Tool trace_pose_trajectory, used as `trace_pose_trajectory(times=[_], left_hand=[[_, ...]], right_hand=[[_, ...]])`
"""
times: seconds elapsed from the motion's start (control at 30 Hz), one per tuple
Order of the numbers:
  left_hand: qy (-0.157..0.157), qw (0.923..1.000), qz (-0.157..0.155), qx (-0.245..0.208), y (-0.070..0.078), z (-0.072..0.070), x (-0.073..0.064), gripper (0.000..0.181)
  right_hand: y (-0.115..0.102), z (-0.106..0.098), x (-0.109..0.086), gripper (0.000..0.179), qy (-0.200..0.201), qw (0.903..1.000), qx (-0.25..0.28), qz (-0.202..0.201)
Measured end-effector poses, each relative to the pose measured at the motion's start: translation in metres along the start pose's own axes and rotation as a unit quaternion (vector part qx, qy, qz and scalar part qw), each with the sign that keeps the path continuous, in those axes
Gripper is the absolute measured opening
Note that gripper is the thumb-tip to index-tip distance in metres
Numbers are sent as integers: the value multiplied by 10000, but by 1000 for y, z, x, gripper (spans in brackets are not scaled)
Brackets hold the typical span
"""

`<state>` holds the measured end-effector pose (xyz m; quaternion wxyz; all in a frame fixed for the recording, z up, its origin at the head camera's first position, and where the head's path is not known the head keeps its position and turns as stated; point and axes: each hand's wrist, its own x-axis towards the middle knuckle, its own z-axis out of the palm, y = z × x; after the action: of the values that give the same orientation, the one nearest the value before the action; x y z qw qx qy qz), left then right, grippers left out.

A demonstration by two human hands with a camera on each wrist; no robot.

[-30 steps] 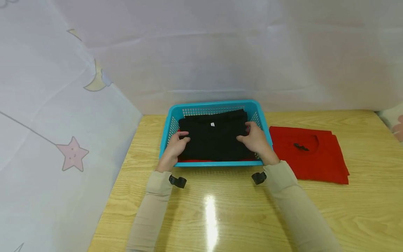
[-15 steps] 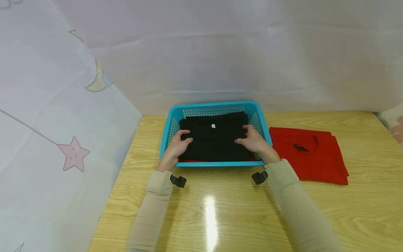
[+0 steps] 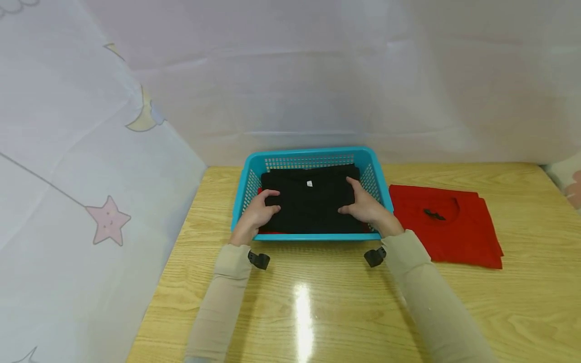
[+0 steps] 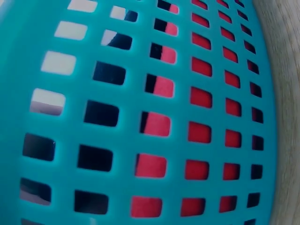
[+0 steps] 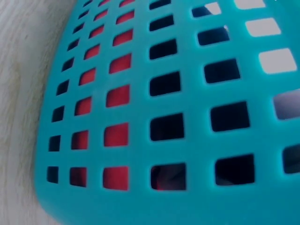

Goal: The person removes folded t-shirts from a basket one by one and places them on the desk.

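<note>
Flanking the folded black garment [image 3: 313, 207] at frame centre, left hand [image 3: 258, 213] and right hand [image 3: 365, 205] show thumb and forefinger apart. Placing appears nearly done: the garment lies between the fingertips, contact unclear, on red fabric [image 4: 200, 97] in the blue basket [image 3: 313, 237]; a red shirt [image 3: 458, 237], right of centre, lies outside.

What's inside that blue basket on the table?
A folded black garment lies on top in the blue basket. Red fabric shows beneath it through the side holes. The basket's floor and how many pieces are stacked there are covered.
</note>
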<state>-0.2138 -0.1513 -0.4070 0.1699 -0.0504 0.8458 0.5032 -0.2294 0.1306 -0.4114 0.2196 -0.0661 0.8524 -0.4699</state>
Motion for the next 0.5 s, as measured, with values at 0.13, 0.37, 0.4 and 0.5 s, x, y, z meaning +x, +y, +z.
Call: trace_pose_trajectory(times=[0.13,0.37,0.4,0.5], left_hand=[[-286,9994,-8,205,0,-1,-1,42],[-523,9982,-30,286,-1,-1,-1,38],[-504,9984,-42,260,-1,-1,-1,37],[-434,9989,-32,148,-1,-1,0,36]], right_hand=[[1,0,-1,69,-235,9990,-343,-138],[2,1,-2,56,-423,9951,-873,-213],[2,2,-2,56,-399,9945,-931,-246],[3,3,-1,55,-302,9938,-1006,-355]])
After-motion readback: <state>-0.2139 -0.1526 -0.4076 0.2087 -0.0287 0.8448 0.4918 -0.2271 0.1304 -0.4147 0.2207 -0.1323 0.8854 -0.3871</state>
